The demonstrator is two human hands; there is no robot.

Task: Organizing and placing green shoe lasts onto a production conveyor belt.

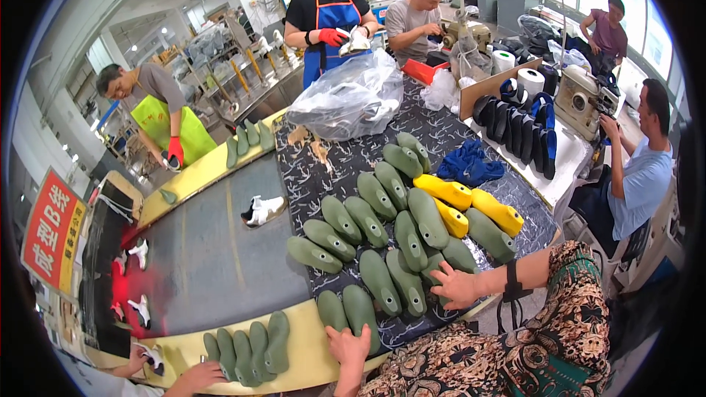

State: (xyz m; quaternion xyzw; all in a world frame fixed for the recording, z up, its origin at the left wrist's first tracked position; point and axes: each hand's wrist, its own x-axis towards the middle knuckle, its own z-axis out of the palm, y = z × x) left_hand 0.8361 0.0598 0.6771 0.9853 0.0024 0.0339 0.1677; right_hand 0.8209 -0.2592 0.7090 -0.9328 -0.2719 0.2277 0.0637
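Note:
My left hand (348,347) is closed around the near ends of a pair of green shoe lasts (359,310) at the table's front edge. My right hand (459,287) reaches in from the right, its fingers spread over a green last (432,263) in the group. Many more green lasts (375,198) lie in rows on the dark patterned cloth (312,213). Among them are several yellow lasts (445,191). A dark strap circles my right wrist.
A conveyor belt (213,242) carrying a white shoe (265,210) runs at the left. Green lasts (276,342) stand on its yellow ledge (180,349), beside a co-worker's hand (197,378). Behind are a plastic bag (353,99), blue cloth (471,163), sewing machines and several people.

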